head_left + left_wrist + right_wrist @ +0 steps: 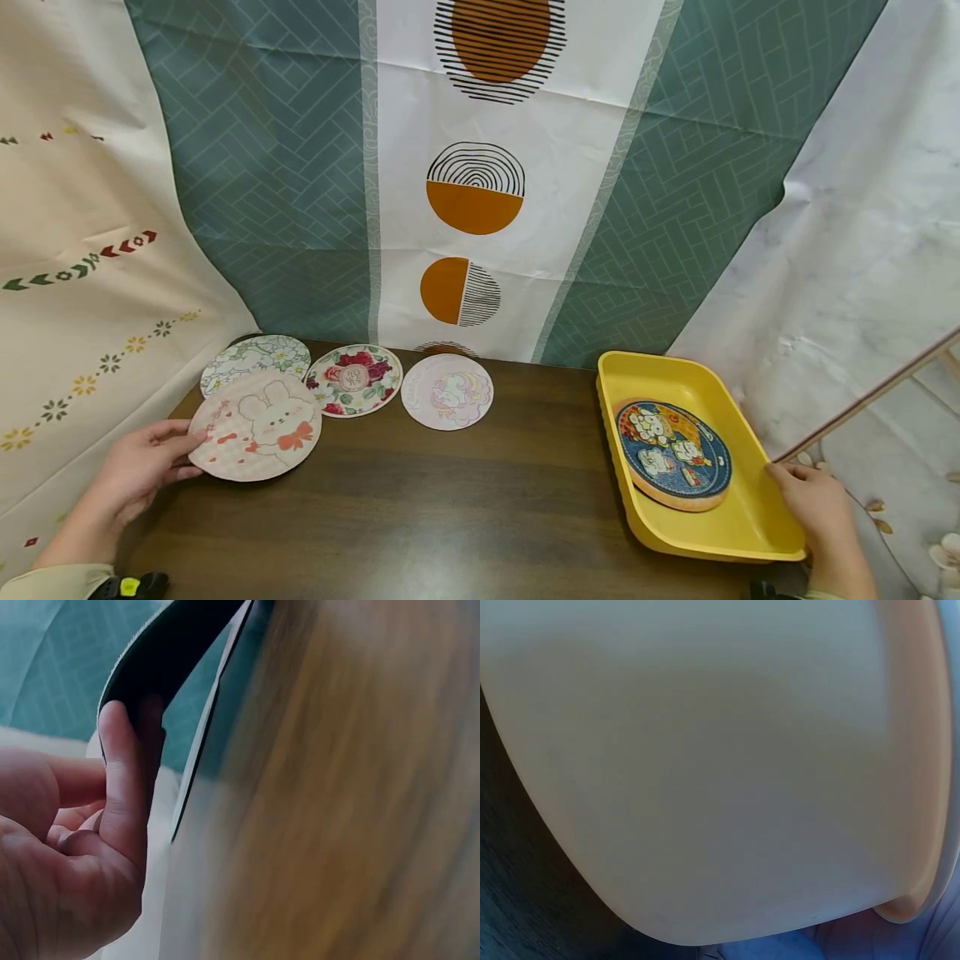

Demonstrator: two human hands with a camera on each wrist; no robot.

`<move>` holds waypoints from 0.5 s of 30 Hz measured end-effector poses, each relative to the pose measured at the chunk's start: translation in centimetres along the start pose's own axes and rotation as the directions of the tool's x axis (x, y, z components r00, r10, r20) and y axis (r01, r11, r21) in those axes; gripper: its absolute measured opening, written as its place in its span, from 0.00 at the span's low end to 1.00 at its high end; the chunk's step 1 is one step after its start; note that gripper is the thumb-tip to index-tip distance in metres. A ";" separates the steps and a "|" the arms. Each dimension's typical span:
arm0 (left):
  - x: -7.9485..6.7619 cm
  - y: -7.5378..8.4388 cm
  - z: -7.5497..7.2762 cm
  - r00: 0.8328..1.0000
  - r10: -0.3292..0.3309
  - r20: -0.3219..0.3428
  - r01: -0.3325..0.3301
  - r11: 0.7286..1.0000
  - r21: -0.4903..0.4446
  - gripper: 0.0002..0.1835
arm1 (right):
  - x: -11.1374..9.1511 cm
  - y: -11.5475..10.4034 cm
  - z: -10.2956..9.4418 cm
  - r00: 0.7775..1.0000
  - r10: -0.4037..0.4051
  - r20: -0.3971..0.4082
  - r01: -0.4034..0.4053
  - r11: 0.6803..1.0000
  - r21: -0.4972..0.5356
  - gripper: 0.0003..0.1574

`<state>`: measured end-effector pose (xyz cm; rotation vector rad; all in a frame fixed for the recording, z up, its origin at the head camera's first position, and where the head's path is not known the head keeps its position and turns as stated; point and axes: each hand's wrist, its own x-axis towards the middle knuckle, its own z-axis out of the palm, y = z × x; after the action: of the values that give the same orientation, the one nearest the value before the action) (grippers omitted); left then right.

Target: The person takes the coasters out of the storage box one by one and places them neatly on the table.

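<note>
My left hand (142, 471) pinches the left edge of a round pink coaster (258, 429) with a rabbit and hearts on it. This coaster is lifted off the table, and its dark underside (169, 656) shows in the left wrist view. Partly behind it lies a green-and-white floral coaster (255, 360). My right hand (821, 512) grips the right rim of a yellow tray (750, 508). Inside the tray sits a thick stack of round coasters (675, 454), topped by a blue one with cartoon figures. The tray's pale surface (705, 787) fills most of the right wrist view.
On the brown table (420, 517) lie a rose-patterned coaster (354, 381) and a pale pink unicorn coaster (447, 392), side by side at the back. A patterned green-and-white cloth (480, 283) hangs behind the table. Light cloths hang at the left and right.
</note>
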<state>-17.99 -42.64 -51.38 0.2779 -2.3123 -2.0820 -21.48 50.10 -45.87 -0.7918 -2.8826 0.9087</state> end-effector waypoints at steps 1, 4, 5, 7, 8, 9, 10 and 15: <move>-0.1 0.0 -0.4 1.000 -0.014 0.000 0.014 1.000 0.024 0.05 | 0.0 0.0 0.0 1.000 -0.002 0.001 0.002 1.000 -0.001 0.43; -0.2 0.0 -1.5 0.999 -0.044 0.010 0.043 0.996 0.082 0.08 | 0.0 0.1 -0.1 1.000 -0.005 -0.002 0.005 1.000 0.000 0.43; -0.2 0.0 -1.8 0.998 -0.056 0.012 0.054 0.994 0.098 0.10 | 0.0 0.1 -0.1 1.000 -0.003 -0.003 0.003 1.000 0.002 0.42; -0.4 0.1 -2.3 0.997 -0.080 0.018 0.077 0.989 0.128 0.14 | 0.0 0.1 -0.1 1.000 0.000 -0.003 0.000 1.000 0.004 0.43; -0.4 0.1 -2.6 0.996 -0.092 0.022 0.088 0.986 0.142 0.15 | 0.0 0.1 -0.1 1.000 0.000 -0.003 0.000 1.000 0.003 0.43; -0.5 0.1 -2.8 0.994 -0.107 0.019 0.102 0.982 0.157 0.16 | -0.1 0.1 -0.1 1.000 0.000 -0.003 0.000 1.000 0.003 0.43; -0.6 0.2 -3.0 0.993 -0.116 0.025 0.110 0.977 0.180 0.17 | -0.1 0.1 -0.1 1.000 0.001 -0.002 -0.001 1.000 0.004 0.43; -1.0 0.1 -3.9 0.986 -0.164 0.031 0.151 0.955 0.254 0.22 | -0.2 0.0 0.0 1.000 0.010 0.000 -0.010 1.000 0.007 0.43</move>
<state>-16.52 -46.33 -50.70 0.4326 -2.6698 -1.8754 -21.32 50.02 -45.82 -0.8065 -2.8761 0.9192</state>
